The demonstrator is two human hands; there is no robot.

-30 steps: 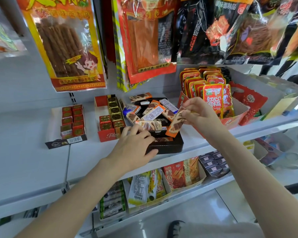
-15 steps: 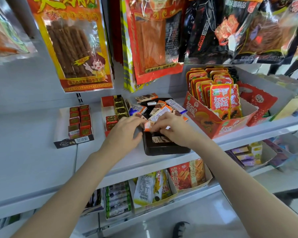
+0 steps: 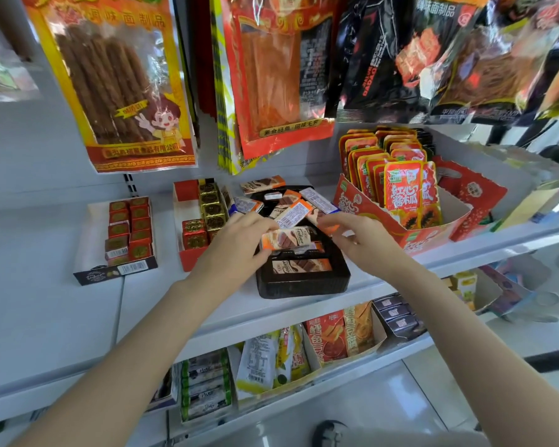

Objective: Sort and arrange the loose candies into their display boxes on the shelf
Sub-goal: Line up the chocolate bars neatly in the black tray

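Left grip: left hand (image 3: 236, 243) pinches the left end of an orange-and-brown chocolate bar (image 3: 286, 239), fingers curled round its edge.
Right grip: right hand (image 3: 362, 235) hovers at the bar's right end with fingers loosely curled; whether they touch the bar or hold another piece cannot be told.
Bar's long axis: runs left to right, nearly level, label face up, orange end toward the left hand.
Bar's place: held just above the black tray (image 3: 304, 285), over its middle rows.
Tray contents: another bar of the same kind (image 3: 300, 265) lies flat in the front slot, long axis also left to right; behind it a loose pile of bars (image 3: 291, 204) lies at mixed angles.
Tray's place: on the white shelf (image 3: 78, 317), between the red box of gold-wrapped cubes (image 3: 194, 233) and the red carton of papaya packets (image 3: 404, 195).
Change since half a second ago: both hands were bunched together over the tray's rear; they have now drawn apart, the bar is stretched between them, and the front slot with its bar is uncovered.
Change over one second: the right hand has come down from the carton side to the tray.
Far left: a flat box of red squares (image 3: 128, 230) sits well apart from the hands.
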